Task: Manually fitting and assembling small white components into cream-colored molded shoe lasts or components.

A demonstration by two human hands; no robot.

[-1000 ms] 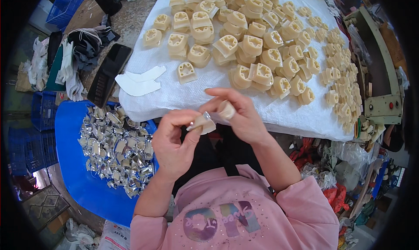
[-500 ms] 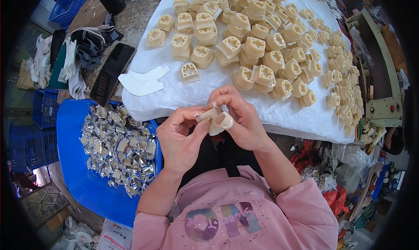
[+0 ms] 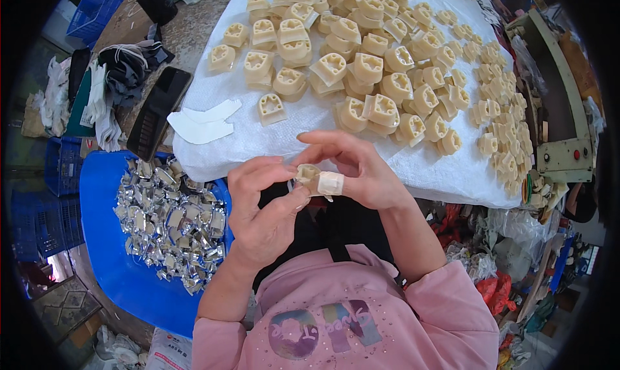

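1 beige pc. (image 3: 309,175) btwn L hand (image 3: 256,208), R hand (image 3: 369,175).

The held cream piece (image 3: 309,175) looks like smooth plastic, the white sheet (image 3: 261,143) matt and woven – at left, glossy metallic-looking bits (image 3: 174,218) in a smooth blue plastic tub (image 3: 106,241); far left, a rough, worn table (image 3: 200,21).

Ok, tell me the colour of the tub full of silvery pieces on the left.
The tub is bright blue, showing best in the head view.
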